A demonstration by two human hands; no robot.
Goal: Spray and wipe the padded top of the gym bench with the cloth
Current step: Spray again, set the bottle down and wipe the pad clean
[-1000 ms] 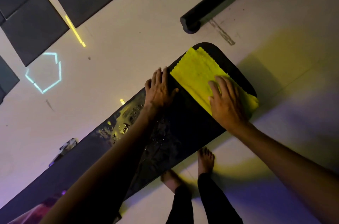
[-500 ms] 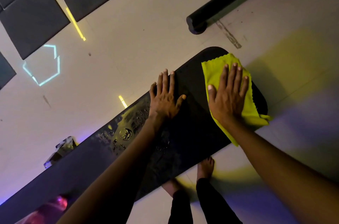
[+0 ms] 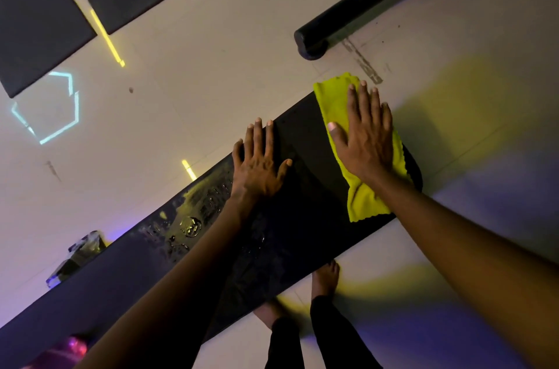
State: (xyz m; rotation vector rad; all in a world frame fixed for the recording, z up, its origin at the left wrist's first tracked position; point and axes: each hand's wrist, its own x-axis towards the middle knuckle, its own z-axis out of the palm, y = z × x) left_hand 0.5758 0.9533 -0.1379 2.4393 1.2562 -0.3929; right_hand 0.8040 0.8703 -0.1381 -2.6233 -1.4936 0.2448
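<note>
Fingers [image 3: 363, 102] of right hand [image 3: 367, 138] lie spread, pressing soft yellow cloth [image 3: 361, 199] on smooth black counter [image 3: 302, 217]; left hand [image 3: 257, 169] flat beside.

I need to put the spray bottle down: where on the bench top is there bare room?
The bare strip of padded top between the left hand and the right hand on the cloth is free but narrow. Behind the left hand lie wet droplets.

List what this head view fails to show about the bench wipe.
- Bench pad: near end cut off by the frame's lower left edge; arms cover more.
- Cloth: middle hidden under the right hand.
- Object on the floor: too dim to identify.
- Spray bottle: none identifiable.
</note>
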